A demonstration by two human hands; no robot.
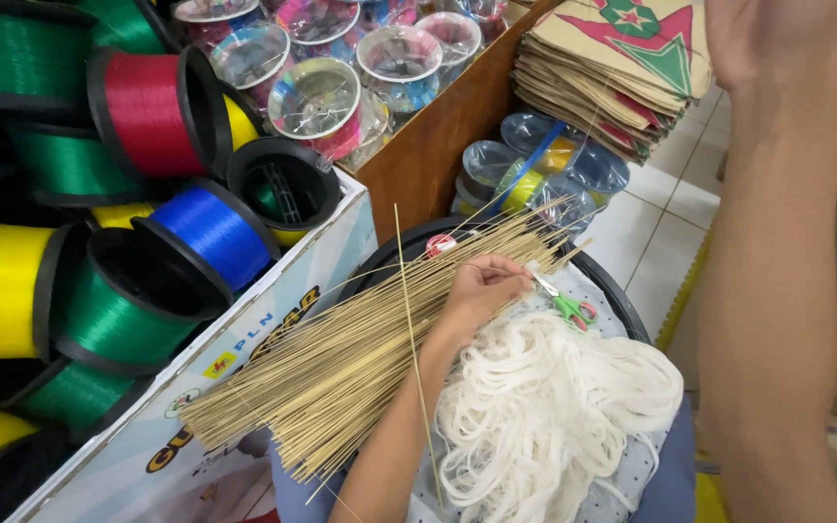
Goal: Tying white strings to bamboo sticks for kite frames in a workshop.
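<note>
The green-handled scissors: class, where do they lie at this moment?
In the head view, the green-handled scissors lie right of centre, just right of the left hand, at the upper edge of the white string pile and beside the thin bamboo sticks.

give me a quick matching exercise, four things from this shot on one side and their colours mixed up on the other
Things:
1. scissors handles
2. tangled string
3. bundle of thin sticks
4. spool at the top left

Colours:
A. red
B. pale tan
C. green
D. white

Pairs: 1-C, 2-D, 3-B, 4-A

The left hand rests on the sticks.
</note>
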